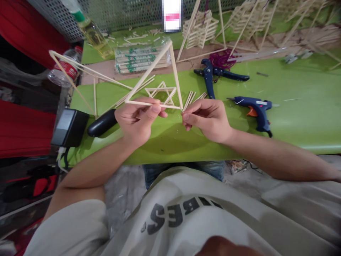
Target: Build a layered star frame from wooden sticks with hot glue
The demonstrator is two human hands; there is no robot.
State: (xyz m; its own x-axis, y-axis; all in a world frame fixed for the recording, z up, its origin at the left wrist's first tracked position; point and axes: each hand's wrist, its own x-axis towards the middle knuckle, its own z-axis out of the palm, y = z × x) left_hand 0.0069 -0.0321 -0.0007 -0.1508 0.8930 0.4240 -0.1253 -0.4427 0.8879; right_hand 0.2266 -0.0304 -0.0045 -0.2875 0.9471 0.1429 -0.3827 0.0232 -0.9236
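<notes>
A triangle of thin wooden sticks (150, 73) is held up over the green table, its apex pointing away from me. My left hand (137, 121) pinches its near stick between thumb and fingers. At the triangle's right near corner, the fingertips of my right hand (209, 120) are closed together; whether a small bit besides the corner is between them, I cannot tell. Behind the triangle lies a six-pointed star of sticks (160, 89), seen through its opening. Several short loose sticks (189, 101) rest just beyond my right fingers.
At right lie a blue glue gun (262, 108) and a blue-handled cutter (209, 78). Wrapped stick packs (141, 58) and an oil-coloured bottle (96, 38) stand behind. Leftward are a larger stick frame (94, 96), a black box (69, 128) and a rounded black object (102, 122). Stick structures (201, 30) line the back.
</notes>
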